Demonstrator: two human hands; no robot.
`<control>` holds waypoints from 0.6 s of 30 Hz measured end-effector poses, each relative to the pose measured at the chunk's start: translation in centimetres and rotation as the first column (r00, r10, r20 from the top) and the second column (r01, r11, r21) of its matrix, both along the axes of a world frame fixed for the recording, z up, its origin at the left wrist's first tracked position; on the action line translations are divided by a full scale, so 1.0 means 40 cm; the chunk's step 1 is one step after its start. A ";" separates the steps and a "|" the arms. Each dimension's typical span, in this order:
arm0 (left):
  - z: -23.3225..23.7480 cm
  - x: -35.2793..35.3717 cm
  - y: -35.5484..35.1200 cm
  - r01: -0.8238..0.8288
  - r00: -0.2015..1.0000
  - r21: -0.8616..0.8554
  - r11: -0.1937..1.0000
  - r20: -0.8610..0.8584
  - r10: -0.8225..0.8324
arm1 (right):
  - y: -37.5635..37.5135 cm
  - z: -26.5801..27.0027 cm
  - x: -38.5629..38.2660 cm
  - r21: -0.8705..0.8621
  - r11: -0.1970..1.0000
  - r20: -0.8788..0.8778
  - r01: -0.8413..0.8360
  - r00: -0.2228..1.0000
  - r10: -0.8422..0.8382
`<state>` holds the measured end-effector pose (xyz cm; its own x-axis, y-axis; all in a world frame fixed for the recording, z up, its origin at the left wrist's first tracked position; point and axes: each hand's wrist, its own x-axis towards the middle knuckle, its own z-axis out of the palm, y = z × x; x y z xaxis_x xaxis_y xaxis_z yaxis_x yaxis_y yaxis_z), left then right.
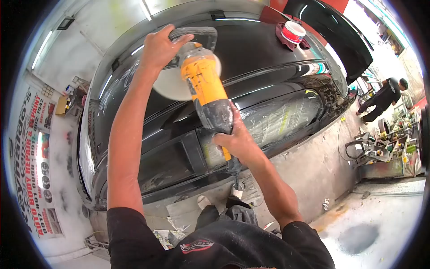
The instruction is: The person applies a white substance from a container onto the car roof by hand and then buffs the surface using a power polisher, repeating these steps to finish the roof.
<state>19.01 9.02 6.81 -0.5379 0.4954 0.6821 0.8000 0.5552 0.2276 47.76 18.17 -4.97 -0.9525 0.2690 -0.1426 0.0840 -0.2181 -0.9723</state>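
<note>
Concrete floor and pale walls of a body shop lie around us, with a shop banner (36, 148) on the wall to one side and another person (385, 98) bent over at a cluttered bench well apart from us. Below us is a black car (251, 49), its window covered in masking plastic (277, 119), and a red-lidded tub (293, 31) sits on a cloth (282, 40) further along the bodywork. We hold a yellow polisher (208, 89) in both hands: our left hand (160, 45) is wrapped over its head, and our right hand (235, 139) is closed around the grey rear grip. The white pad (168, 85) lies against the black panel beside the upper edge of the window. We judge the step in hand to be a buffing pass over this panel. A next stroke calls for holding the pad flat on the paint, with even pressure from the left hand while the right steers, and for staying off the masking. The tool's long axis runs from the rear grip near our body up to the head, which points away from us across the car and slightly leftward in the view.
</note>
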 end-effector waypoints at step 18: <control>-0.073 0.049 0.310 0.213 0.975 0.057 0.975 -0.082 -0.208 | 0.163 -0.013 0.093 0.034 0.979 0.045 0.199 0.979 -0.201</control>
<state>20.98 21.44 3.88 -0.3721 0.5451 0.7513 0.9136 0.3581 0.1927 51.47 24.69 -5.49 -0.8715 0.4579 -0.1758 0.0879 -0.2068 -0.9744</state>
